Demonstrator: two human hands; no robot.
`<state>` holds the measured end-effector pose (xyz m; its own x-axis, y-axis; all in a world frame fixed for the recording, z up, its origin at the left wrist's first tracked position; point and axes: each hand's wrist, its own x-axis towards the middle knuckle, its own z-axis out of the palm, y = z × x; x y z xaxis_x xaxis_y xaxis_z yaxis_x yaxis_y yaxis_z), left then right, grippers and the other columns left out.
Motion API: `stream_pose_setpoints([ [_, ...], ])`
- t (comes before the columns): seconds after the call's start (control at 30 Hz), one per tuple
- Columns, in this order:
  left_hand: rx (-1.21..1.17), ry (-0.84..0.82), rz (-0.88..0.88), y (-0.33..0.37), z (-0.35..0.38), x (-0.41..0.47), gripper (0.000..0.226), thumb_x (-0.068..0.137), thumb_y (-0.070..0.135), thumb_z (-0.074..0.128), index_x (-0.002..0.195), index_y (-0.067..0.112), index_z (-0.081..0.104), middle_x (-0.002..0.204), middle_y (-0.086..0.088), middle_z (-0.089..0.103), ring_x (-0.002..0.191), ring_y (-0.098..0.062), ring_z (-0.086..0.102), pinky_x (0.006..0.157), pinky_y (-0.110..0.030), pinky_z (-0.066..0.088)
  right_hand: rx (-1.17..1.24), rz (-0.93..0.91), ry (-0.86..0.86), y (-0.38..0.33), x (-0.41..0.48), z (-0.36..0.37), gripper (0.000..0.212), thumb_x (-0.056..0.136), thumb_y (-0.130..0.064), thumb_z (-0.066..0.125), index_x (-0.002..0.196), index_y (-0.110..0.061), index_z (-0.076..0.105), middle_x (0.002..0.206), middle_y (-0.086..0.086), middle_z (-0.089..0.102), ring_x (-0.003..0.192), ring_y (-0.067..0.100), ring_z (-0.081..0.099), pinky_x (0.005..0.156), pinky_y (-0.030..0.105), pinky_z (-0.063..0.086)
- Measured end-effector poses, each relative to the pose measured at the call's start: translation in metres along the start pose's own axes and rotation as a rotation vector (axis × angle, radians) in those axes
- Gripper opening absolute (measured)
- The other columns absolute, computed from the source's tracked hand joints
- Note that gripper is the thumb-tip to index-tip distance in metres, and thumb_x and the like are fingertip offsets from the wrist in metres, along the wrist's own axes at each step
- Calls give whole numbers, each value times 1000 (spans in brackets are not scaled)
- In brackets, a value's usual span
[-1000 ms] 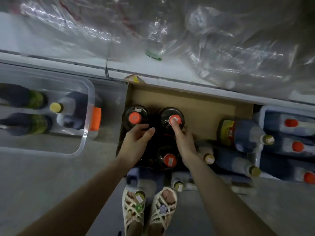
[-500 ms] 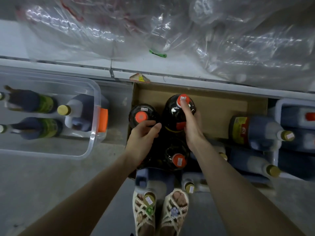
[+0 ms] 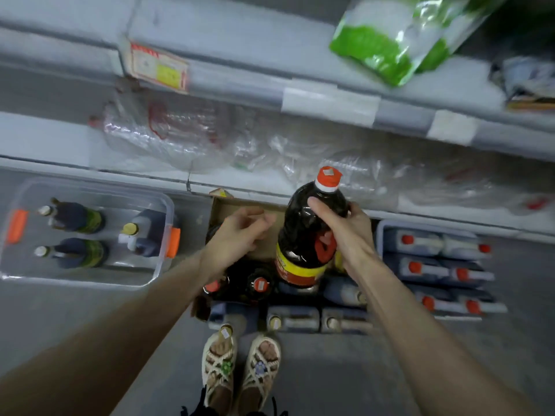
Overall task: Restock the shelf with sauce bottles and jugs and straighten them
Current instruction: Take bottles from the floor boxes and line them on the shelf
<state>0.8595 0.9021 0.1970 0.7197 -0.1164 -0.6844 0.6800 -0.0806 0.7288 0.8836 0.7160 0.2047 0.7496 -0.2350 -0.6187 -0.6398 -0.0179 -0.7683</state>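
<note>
My right hand (image 3: 350,232) grips a large dark sauce bottle (image 3: 303,235) with a red cap and a yellow and red label, held up above the cardboard box (image 3: 237,205) on the floor. Two more red-capped dark bottles (image 3: 259,283) stand in that box. My left hand (image 3: 240,232) hovers over the box with loosely curled fingers, holding nothing. In front of me runs the lowest shelf (image 3: 210,178), with crumpled clear plastic wrap (image 3: 168,130) lying on it.
A clear plastic bin (image 3: 156,265) at left holds three bottles. Dark jugs (image 3: 435,265) with red caps lie at right, and more jugs (image 3: 294,319) lie near my sandalled feet (image 3: 240,364). A green and white bag (image 3: 387,40) sits on the upper shelf.
My right hand has lifted the dark bottle out of the box, up toward the shelf. My left hand has come off the other bottle, and the view has tilted upward.
</note>
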Motion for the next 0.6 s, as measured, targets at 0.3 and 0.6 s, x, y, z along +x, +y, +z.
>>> stream_pose_setpoints([
  [0.3,88,-353,346,205,27,-154,101,53,50,78,142,22,39,135,4,55,118,-5,56,96,-25,47,73,-243,-112,-236,-189,-73,65,51,-40,84,106,-9,69,97,9,75,88,21,72,78,34,55],
  [0.6,36,-346,716,407,40,-290,72,54,36,82,121,26,58,120,-1,67,113,-19,63,96,-37,50,55,-641,-234,-446,-331,-116,44,60,-36,75,97,-11,70,92,4,76,85,16,72,71,28,55],
])
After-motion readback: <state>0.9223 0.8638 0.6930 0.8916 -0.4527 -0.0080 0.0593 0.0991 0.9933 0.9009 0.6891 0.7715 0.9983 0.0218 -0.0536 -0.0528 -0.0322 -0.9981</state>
